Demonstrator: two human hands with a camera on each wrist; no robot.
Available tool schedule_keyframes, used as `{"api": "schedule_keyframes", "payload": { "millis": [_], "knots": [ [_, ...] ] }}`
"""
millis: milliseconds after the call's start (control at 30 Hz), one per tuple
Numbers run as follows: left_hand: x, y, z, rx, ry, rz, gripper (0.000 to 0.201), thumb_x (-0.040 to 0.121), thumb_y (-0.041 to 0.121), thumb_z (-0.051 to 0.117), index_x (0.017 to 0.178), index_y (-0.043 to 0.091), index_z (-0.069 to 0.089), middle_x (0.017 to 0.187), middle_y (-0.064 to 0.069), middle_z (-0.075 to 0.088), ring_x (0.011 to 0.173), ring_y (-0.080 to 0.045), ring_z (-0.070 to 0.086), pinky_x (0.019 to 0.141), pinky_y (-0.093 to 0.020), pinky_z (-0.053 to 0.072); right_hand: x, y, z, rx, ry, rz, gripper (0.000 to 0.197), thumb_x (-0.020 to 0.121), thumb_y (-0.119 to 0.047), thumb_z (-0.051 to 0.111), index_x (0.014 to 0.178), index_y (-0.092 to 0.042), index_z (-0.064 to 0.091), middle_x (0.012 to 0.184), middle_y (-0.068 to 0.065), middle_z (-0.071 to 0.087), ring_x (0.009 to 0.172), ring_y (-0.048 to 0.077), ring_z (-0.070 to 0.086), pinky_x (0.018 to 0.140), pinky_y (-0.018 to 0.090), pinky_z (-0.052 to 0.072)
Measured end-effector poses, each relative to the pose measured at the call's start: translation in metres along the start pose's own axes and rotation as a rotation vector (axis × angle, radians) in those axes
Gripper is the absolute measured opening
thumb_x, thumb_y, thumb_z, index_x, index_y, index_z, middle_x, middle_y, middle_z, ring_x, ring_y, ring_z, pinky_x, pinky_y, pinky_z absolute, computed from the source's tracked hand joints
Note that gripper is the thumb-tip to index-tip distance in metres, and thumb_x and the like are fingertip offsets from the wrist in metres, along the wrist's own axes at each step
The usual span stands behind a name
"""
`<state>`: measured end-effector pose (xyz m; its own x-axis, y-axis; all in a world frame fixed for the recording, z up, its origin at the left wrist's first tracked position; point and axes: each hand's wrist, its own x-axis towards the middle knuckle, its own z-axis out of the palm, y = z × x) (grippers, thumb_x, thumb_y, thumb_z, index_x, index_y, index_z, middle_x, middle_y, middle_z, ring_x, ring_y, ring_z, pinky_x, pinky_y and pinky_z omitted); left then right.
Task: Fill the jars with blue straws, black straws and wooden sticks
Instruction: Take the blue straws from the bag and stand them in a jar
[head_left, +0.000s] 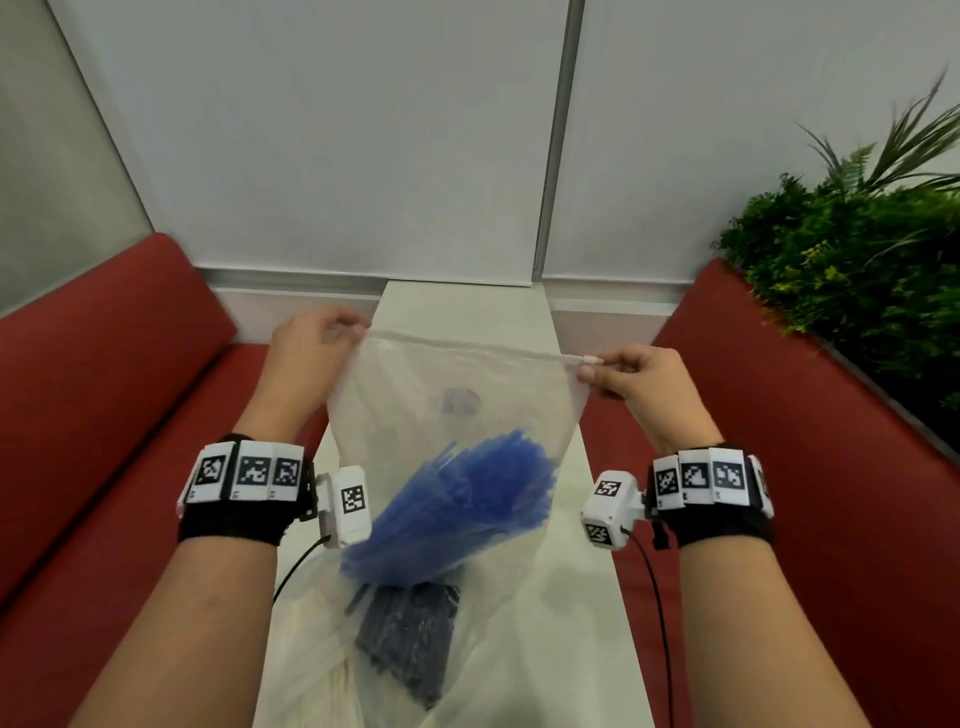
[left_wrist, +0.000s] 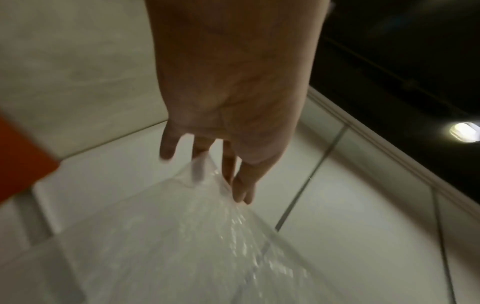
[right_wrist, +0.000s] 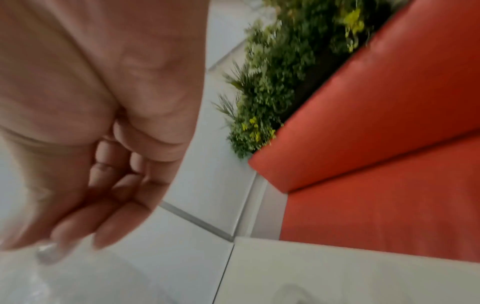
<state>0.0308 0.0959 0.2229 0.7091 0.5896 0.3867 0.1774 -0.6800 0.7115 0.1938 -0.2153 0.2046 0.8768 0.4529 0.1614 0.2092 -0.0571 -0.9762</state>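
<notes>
As blue straws (head_left: 457, 512) sag, hands stretch bag (head_left: 415, 374).

bag (head_left: 457, 395): clear glossy plastic | table (head_left: 587, 597): smooth white | bench (head_left: 104, 364): matt red upholstery

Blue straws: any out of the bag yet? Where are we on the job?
Done: nothing visible; no filled jar in view. In hand: left hand and right hand pinch the top corners of the clear bag, blue straws still inside. Left: black straws lie bagged on the table; wooden sticks not clearly seen.
</notes>
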Motion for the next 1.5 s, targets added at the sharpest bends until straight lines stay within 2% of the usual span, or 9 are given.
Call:
{"api": "schedule_keyframes", "payload": {
  "millis": [67,167,567,733,867,1100,1267,1433,1500],
  "knots": [
    [-0.001,0.018,0.005,0.244,0.015,0.232,0.019,0.092,0.02,0.065,0.108,0.024,0.075,0.123,0.001,0.066,0.118,-0.023,0.056,0.104,-0.041,0.039,0.001,-0.002,0.017,0.128,-0.035,-0.021,0.018,0.09,0.01,0.066,0.093,-0.006,0.074,0.075,0.001,0.077,0.069,0.007,0.072,0.069,0.015,0.056],
    [-0.013,0.063,0.031,0.117,-0.119,0.478,0.02,0.095,0.03,0.065,0.111,0.022,0.074,0.119,0.003,0.069,0.117,-0.021,0.058,0.105,-0.044,0.038,0.006,-0.011,0.045,0.14,-0.077,-0.064,0.022,0.091,0.008,0.065,0.09,-0.011,0.075,0.079,0.005,0.077,0.071,0.012,0.073,0.072,0.018,0.058],
    [-0.012,0.086,0.083,0.355,-0.108,0.598,0.024,0.103,0.035,0.047,0.106,0.025,0.069,0.099,0.007,0.068,0.101,-0.017,0.054,0.097,-0.034,0.035,0.006,-0.017,0.071,0.029,-0.024,-0.126,0.013,0.096,-0.002,0.064,0.092,-0.006,0.076,0.079,0.013,0.074,0.07,0.016,0.071,0.075,0.027,0.061],
    [-0.007,0.068,0.081,0.612,-0.024,0.563,0.016,0.101,0.036,0.048,0.103,0.029,0.063,0.105,0.011,0.062,0.111,-0.018,0.049,0.104,-0.046,0.015,0.013,-0.003,0.059,0.022,0.18,-0.122,0.014,0.095,-0.005,0.065,0.09,-0.014,0.075,0.075,0.002,0.073,0.065,0.01,0.068,0.069,0.024,0.059],
    [0.01,0.024,0.043,0.704,-0.068,0.35,0.015,0.098,0.041,0.051,0.097,0.034,0.064,0.11,0.01,0.059,0.115,-0.022,0.042,0.104,-0.055,0.018,0.018,0.016,0.023,0.044,0.404,-0.072,0.015,0.096,-0.006,0.063,0.089,-0.013,0.074,0.072,0.004,0.07,0.061,0.015,0.064,0.065,0.031,0.056],
    [0.016,-0.011,-0.001,0.757,-0.516,0.003,0.011,0.098,0.041,0.051,0.09,0.043,0.058,0.109,0.017,0.054,0.114,-0.02,0.037,0.097,-0.046,0.025,0.016,0.03,0.014,0.18,0.452,-0.002,0.013,0.105,-0.007,0.048,0.098,-0.008,0.059,0.082,0.007,0.061,0.061,0.013,0.066,0.053,0.023,0.055],
    [-0.005,0.029,0.021,0.15,-0.694,0.118,0.035,0.095,0.057,0.051,0.121,0.037,0.064,0.115,0.023,0.064,0.106,-0.004,0.059,0.093,-0.028,0.045,0.019,0.017,0.037,0.372,0.263,-0.072,0.021,0.108,-0.011,0.041,0.092,-0.014,0.054,0.077,0.003,0.052,0.055,0.008,0.056,0.062,0.028,0.057],
    [-0.017,0.064,0.05,-0.158,-0.649,0.146,0.016,0.096,0.031,0.062,0.093,0.021,0.073,0.063,0.019,0.062,0.055,0.001,0.056,0.052,-0.021,0.044,0.015,0.0,0.054,0.427,0.213,-0.079,0.021,0.1,-0.037,0.056,0.099,-0.016,0.053,0.081,-0.001,0.055,0.062,0.011,0.058,0.06,0.026,0.053],
    [-0.013,0.069,0.053,-0.276,-0.574,0.101,0.013,0.093,0.031,0.068,0.089,0.019,0.071,0.057,0.019,0.056,0.053,0.001,0.048,0.051,-0.02,0.039,0.012,-0.013,0.058,0.336,0.22,-0.063,0.05,0.085,-0.056,0.069,0.114,-0.023,0.047,0.104,0.002,0.054,0.078,0.012,0.062,0.062,0.026,0.053]
  ]
}}
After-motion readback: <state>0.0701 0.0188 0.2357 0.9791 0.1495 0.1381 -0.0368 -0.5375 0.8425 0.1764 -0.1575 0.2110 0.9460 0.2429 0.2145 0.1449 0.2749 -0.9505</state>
